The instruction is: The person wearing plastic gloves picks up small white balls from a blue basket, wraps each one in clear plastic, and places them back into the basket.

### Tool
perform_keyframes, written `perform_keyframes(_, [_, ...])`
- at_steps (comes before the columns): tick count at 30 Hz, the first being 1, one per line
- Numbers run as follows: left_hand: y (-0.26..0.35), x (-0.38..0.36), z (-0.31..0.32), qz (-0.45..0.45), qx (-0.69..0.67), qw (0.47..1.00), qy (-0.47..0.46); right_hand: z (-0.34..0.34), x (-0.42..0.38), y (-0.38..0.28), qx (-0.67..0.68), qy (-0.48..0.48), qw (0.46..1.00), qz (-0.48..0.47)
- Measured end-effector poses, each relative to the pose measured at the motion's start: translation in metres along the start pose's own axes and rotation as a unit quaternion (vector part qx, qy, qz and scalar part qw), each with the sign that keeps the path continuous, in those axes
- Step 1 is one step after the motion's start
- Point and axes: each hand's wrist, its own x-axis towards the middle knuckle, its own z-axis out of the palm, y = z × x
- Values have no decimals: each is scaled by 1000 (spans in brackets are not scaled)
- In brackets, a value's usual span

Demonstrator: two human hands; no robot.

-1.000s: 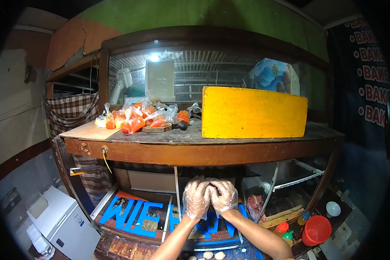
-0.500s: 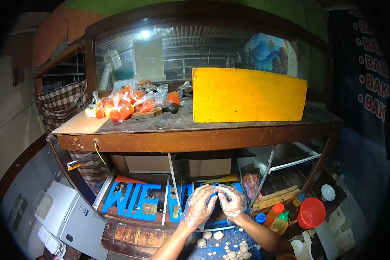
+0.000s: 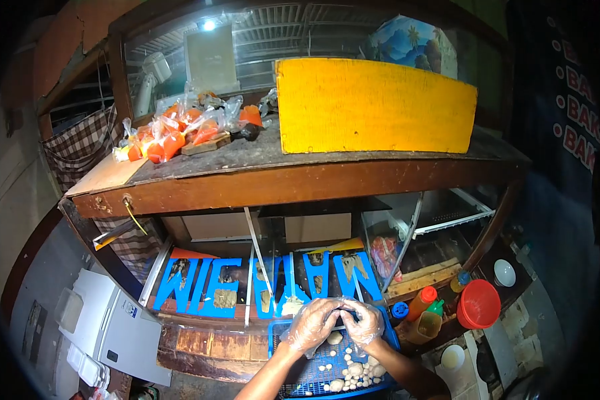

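Note:
My left hand (image 3: 315, 325) and my right hand (image 3: 364, 323) both wear clear plastic gloves. They meet over a blue mesh basket (image 3: 273, 339), thumbs and fingertips pressed together. Anything between the fingers is hidden from me. Pale, roundish balls (image 3: 357, 370) of different sizes lie in the basket below, most of them at its near right side. One larger pale ball (image 3: 335, 339) sits just under my hands.
Behind the hands stands a wooden cart (image 3: 300, 177) with blue lettering (image 3: 210, 287) on its lower glass. On top are a yellow board (image 3: 377, 107) and bagged orange items (image 3: 173, 137). Sauce bottles (image 3: 423, 303) and a red bucket (image 3: 479, 304) stand right; a white freezer (image 3: 123, 327) left.
The view has tipped down, so the cart sits higher and more of the basket shows. My joined hands are lower against the cart's lettering, still fingertip to fingertip.

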Motion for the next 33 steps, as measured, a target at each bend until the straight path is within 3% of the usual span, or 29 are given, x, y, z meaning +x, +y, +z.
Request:
perform_keyframes(18, [-18,-54,41,-59,-28,994,-88,1,-72,27,-32,-40,997,65])
perform_keyframes(28, [-39,-81,64,-100,-31,987,-124,0,-95,43,-79,-128,971,184])
perform_keyframes(33, [-50,-92,74,-76,5,989,-130,3,-100,52,-104,-159,957,221])
